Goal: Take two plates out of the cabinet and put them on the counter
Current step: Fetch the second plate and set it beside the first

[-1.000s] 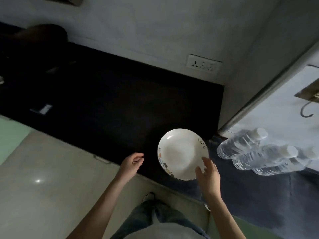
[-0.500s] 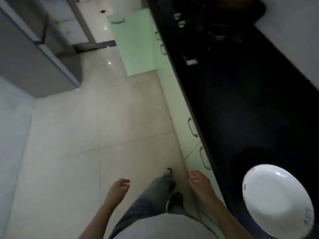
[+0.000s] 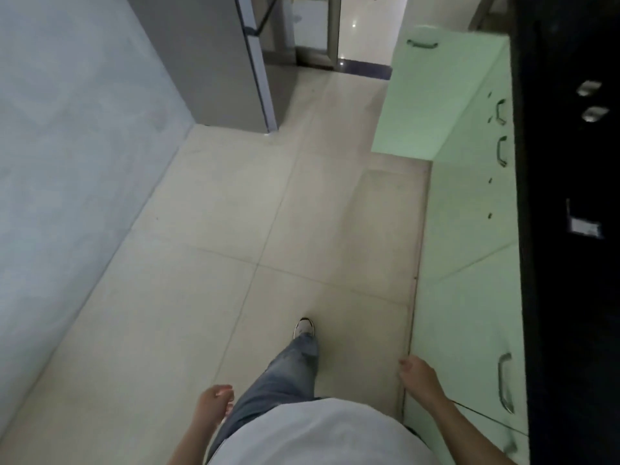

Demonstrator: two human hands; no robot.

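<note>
Both my grips empty, fingers loosely curled. My right grip (image 3: 419, 377) hangs near the desk (image 3: 570, 313) front, beside the green cabinet fronts (image 3: 469, 297) under it. My left grip (image 3: 214, 402) is well apart from the desk, over the floor (image 3: 235, 229). A cabinet door (image 3: 439, 95) stands open farther along the desk.
</note>
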